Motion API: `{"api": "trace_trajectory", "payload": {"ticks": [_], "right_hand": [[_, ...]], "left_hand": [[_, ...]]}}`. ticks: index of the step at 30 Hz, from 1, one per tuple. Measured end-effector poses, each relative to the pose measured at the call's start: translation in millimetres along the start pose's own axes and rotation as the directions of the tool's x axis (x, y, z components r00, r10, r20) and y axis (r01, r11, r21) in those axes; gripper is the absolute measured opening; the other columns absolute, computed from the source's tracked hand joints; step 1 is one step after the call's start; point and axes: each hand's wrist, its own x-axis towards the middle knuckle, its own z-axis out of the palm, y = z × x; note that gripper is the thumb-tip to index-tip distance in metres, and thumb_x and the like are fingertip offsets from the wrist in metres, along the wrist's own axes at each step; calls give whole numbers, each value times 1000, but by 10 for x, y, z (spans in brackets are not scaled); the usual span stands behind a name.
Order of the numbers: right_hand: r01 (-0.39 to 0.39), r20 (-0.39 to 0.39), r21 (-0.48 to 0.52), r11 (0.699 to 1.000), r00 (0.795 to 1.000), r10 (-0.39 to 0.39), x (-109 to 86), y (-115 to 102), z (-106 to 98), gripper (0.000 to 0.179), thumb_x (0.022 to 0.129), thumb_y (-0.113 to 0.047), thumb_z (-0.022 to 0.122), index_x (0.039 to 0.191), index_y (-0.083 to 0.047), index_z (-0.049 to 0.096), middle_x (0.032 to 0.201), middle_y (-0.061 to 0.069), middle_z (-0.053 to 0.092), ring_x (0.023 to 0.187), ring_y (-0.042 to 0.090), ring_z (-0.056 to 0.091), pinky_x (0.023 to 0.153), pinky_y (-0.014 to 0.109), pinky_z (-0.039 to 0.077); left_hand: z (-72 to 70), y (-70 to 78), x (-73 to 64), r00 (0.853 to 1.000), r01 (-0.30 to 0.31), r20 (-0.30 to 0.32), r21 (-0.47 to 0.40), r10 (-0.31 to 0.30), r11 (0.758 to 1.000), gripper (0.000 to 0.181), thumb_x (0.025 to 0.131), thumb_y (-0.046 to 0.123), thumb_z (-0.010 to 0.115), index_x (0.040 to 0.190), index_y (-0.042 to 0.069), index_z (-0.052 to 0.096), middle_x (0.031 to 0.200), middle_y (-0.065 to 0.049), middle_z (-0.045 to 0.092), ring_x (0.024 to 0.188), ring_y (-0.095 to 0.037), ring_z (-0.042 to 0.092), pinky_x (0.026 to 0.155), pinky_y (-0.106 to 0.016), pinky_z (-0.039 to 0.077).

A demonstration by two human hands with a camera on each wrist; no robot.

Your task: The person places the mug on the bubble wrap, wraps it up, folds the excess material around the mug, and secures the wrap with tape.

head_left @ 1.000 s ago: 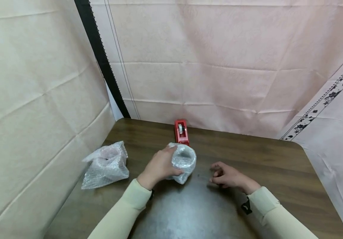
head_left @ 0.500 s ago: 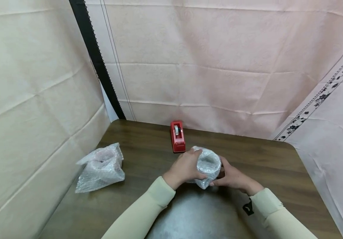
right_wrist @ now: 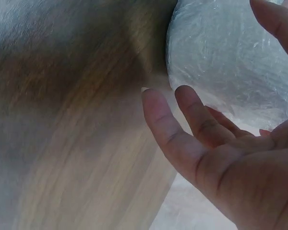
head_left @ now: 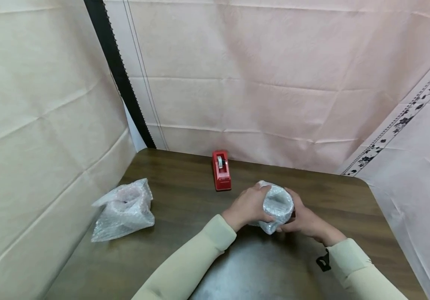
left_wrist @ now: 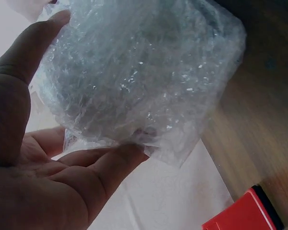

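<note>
A round bundle of clear bubble wrap [head_left: 278, 204], with a hollow showing in its top, is between both hands right of the table's middle. My left hand [head_left: 250, 206] grips its left side. In the left wrist view the thumb lies along one side of the bubble wrap [left_wrist: 139, 72] and fingertips press its lower edge. Around the right side curls my right hand [head_left: 308, 221], thumb near the front and fingers toward the back rim. The right wrist view shows two fingers [right_wrist: 165, 122] extended off the wrap. What the wrap encloses is hidden.
A red tape dispenser [head_left: 221, 171] stands at the back of the brown wooden table [head_left: 185, 200], left of the hands. Another crumpled bubble-wrap bundle [head_left: 125, 210] lies near the left edge. Pale cloth [head_left: 274, 83] hangs behind the table and along both sides.
My left hand has carried the bubble-wrapped bundle rightward, away from the tape dispenser. My right hand, apart from it at first, has come to its right side and moved along with it.
</note>
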Motion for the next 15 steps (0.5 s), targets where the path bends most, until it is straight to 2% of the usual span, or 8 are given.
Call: {"api": "trace_trajectory", "payload": {"ticks": [5,8,11,13,15], "right_hand": [[26,-1,-40,999,1000,-26,-27,-21,-86,136,88,-10,98,179,-7,-1,173,36,28,149,57,52,106,46,58],[41,14,-36,999,999,-41,-24,-34,-100,139,87,-8,99,180,-7,-4,173,38,26,149,62,51,104,48,60],[50,18,-23,999,999,-49,-8,-48,-91,141,86,-6,99,181,-9,-6,175,38,22,149,66,50,104,51,61],[50,18,-27,998,999,-50,1,-59,-80,140,86,-6,99,181,-9,-5,175,38,21,148,67,51,106,54,59],[53,15,-43,998,999,-52,4,-66,-68,140,85,-6,100,180,-7,-3,175,38,20,149,68,51,107,56,58]], "left_hand": [[5,8,-11,1000,5,28,-18,-5,1000,106,87,53,98,174,25,45,179,-12,48,155,-31,60,125,-47,55],[-117,-106,-94,999,-31,9,12,31,999,114,85,56,99,177,28,40,183,-11,44,165,-35,50,131,-51,50],[-451,-377,-315,997,-25,-78,58,30,998,111,84,53,100,176,26,43,181,-10,48,168,-37,46,133,-56,47],[-753,-655,-574,986,52,-160,91,-37,995,105,85,50,100,173,25,48,179,-12,50,166,-40,48,132,-60,46],[-1090,-986,-910,969,156,-212,118,-128,981,97,89,48,98,170,22,52,178,-15,50,166,-46,47,133,-66,42]]}}
